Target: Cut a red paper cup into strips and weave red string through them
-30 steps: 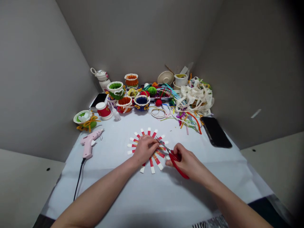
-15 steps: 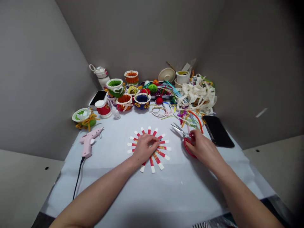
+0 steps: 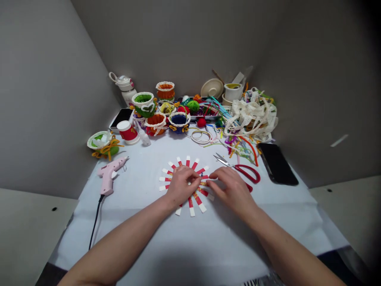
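Paper sunburst (image 3: 198, 200) lies beneath the left hand (image 3: 183, 186), fingertips nearly meeting, and beside the right hand (image 3: 231, 187), fingertips slightly parted, either's grip impossible to tell

A white-covered table (image 3: 190, 242) bore a glue gun (image 3: 107, 174) at its left, fanned strips (image 3: 191, 203) in the middle, scissors (image 3: 230, 165) near them and a phone (image 3: 277, 165) at the right. Farther back stood a red cup (image 3: 127, 132), a bottle (image 3: 145, 139) and a blue pot (image 3: 179, 128), with hoops (image 3: 201, 143) near it.

Glue gun (image 3: 108, 174) left of paper strips (image 3: 200, 202), scissors (image 3: 233, 166) right, phone (image 3: 278, 165) farther right, cups (image 3: 179, 124) behind
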`<state>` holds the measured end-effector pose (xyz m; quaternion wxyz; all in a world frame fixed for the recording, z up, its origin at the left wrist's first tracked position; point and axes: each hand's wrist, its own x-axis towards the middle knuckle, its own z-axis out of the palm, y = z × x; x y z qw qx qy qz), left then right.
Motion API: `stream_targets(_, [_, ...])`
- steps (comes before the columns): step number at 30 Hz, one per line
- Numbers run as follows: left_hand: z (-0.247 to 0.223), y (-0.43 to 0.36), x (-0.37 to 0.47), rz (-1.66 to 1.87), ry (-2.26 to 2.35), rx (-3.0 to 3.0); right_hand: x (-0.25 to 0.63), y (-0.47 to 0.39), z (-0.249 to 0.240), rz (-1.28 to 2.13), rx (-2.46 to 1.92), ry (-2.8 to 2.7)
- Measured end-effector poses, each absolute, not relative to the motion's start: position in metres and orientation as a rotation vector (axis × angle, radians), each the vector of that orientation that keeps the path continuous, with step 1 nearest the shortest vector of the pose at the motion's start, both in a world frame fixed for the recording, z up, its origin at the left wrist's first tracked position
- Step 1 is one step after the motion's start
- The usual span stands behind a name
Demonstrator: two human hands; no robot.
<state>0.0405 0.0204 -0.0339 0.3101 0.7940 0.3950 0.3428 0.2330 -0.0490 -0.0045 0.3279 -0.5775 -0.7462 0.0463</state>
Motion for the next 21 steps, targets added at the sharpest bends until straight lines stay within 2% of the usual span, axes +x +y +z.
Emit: stream_targets(21, [-0.026, 0.017, 0.039, 0.913, 1.059, 2.216, 0.216, -0.037, -0.023, 0.101, -1.457, -1.910])
